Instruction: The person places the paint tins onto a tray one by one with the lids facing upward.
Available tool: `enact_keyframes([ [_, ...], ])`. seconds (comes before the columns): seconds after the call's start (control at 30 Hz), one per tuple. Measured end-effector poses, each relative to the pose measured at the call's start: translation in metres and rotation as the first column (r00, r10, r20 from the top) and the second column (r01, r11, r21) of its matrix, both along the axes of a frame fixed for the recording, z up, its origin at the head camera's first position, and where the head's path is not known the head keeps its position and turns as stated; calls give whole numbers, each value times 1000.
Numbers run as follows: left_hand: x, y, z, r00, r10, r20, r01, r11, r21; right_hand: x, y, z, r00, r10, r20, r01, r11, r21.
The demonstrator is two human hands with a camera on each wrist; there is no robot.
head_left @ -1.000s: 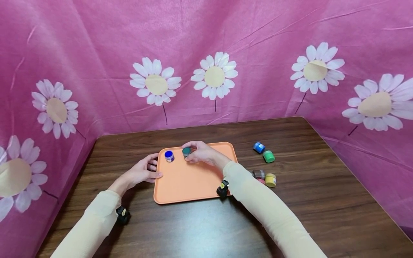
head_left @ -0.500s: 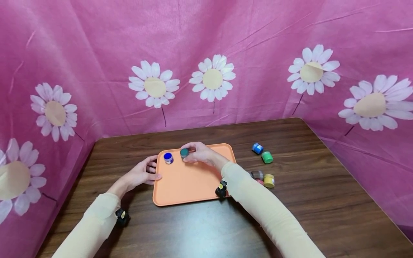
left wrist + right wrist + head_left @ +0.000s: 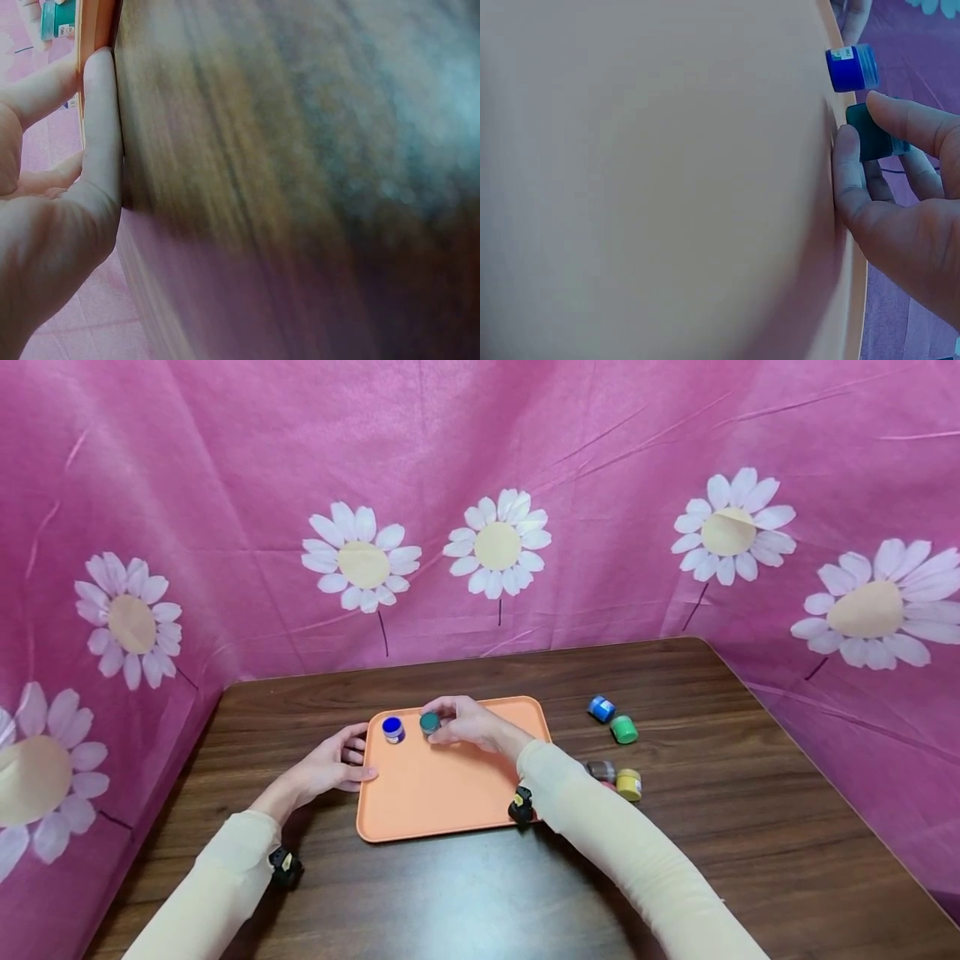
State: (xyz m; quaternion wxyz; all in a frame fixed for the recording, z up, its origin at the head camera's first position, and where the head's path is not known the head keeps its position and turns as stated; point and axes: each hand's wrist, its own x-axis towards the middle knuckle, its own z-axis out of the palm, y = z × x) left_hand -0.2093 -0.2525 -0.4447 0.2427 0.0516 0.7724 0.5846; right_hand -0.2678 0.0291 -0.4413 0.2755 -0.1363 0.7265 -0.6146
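My right hand pinches a small dark green paint jar at the back of an orange tray. In the right wrist view, thumb and fingers lie on both sides of this jar. Just left of it on the tray is a dark blue paint jar. My left hand rests at the tray's left edge, thumb over the rim and the other fingers spread loosely along the outside. The left wrist view shows those fingers right against the tray's edge.
Right of the tray on the wooden table lie a blue jar, a green jar, a brown jar and a yellow jar. A red jar is mostly hidden by my right sleeve. Pink flowered cloth encloses the table.
The dark green jar has come slightly down and toward me, and its lid shows more between my right fingers. My left hand stays at the tray's edge. The head view has tilted a little.
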Motion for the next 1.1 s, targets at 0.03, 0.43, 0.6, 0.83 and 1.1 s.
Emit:
enact_keyframes([
  [0.03,0,0,0,1000,0,-2,0,1000,-2,0,0,0,1000,1,-5,-1,1000,3],
  [0.43,-1,1,1,1000,1,-7,-1,1000,-5,-5,4,5,996,39,-81,-31,994,102],
  [0.6,-1,1,-1,1000,5,-3,-5,1000,-7,-6,4,3,998,27,-59,-21,995,94],
  [0.83,-1,1,-1,1000,4,0,-4,1000,-3,-5,4,0,999,-32,26,31,998,46],
  [1.1,1,2,1,1000,2,4,-2,1000,-4,-6,5,-3,998,5,60,-9,998,65],
])
